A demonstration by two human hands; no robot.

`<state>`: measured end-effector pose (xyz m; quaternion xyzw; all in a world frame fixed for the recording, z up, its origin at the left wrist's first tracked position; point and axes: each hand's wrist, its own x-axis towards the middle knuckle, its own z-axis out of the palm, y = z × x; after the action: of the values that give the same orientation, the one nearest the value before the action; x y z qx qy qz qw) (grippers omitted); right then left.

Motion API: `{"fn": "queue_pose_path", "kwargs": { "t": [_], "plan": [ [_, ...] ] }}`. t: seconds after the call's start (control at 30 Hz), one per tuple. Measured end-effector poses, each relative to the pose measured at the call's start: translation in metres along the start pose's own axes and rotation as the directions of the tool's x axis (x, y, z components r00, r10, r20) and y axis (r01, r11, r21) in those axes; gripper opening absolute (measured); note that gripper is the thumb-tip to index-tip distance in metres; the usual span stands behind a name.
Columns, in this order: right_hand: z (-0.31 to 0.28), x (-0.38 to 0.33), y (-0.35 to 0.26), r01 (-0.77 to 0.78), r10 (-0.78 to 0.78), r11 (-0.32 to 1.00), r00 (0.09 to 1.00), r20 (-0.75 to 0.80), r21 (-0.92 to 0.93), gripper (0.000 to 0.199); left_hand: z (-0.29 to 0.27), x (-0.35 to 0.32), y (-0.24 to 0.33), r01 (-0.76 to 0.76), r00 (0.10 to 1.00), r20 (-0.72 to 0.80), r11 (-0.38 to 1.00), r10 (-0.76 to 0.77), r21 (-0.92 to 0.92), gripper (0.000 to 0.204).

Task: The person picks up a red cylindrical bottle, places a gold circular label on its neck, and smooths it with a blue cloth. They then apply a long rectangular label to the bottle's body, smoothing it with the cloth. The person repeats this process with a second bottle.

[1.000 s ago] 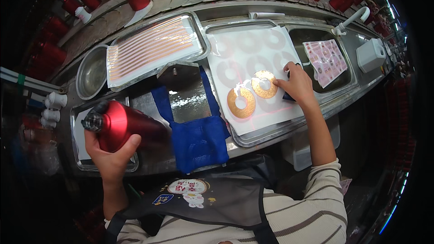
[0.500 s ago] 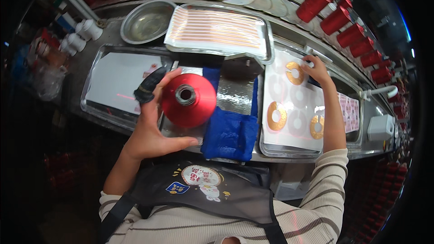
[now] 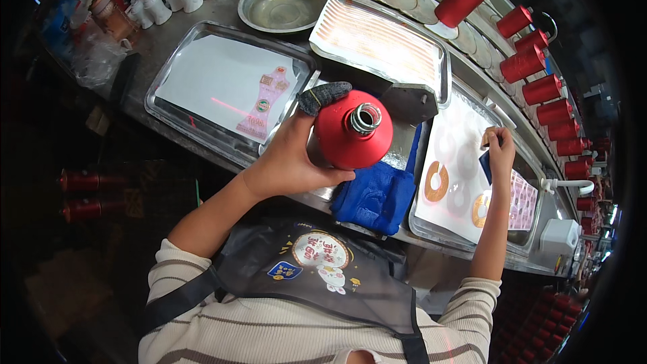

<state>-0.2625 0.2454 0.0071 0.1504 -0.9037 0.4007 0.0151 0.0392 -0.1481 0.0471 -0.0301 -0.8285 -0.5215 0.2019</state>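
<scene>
One basin (image 3: 283, 25) beyond red bottle (image 3: 337, 143)

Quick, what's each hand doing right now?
Left hand: holding a round-shouldered shiny red bottle.
Right hand: closed, pinching a flat gold-brown piece; dark-blue flat piece below it.

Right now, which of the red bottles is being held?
The red bottle gripped by the left hand, its open mouth facing the camera; the other red bottles are in no hand.
</scene>
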Motion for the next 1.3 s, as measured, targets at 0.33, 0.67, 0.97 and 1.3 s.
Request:
{"fn": "queue_pose_path", "kwargs": {
  "t": [0.33, 0.67, 0.97, 1.3],
  "plan": [
    [0.04, -0.121, -0.292, -0.097, -0.171, 0.574, 0.957, 0.235, 0.813, 0.029, -0.005, 0.002, -0.017, 0.182, 0.979, 0.136, 0.953, -0.152, -0.243, 0.119],
    [0.102, -0.123, -0.256, -0.048, -0.178, 0.682, 0.957, 0.23, 0.729, 0.03, -0.001, 0.005, 0.014, 0.208, 0.975, 0.07, 0.748, -0.212, -0.63, 0.083],
    [0.111, -0.118, -0.255, -0.018, -0.153, 0.67, 0.975, 0.162, 0.742, 0.043, -0.007, 0.007, 0.016, 0.107, 0.987, 0.163, 0.805, -0.013, -0.583, 0.104],
    [0.108, -0.122, -0.255, -0.094, -0.133, 0.657, 0.962, 0.237, 0.748, 0.053, -0.001, 0.018, 0.019, 0.235, 0.955, 0.044, 0.657, -0.294, -0.716, 0.043]
  ]
}}
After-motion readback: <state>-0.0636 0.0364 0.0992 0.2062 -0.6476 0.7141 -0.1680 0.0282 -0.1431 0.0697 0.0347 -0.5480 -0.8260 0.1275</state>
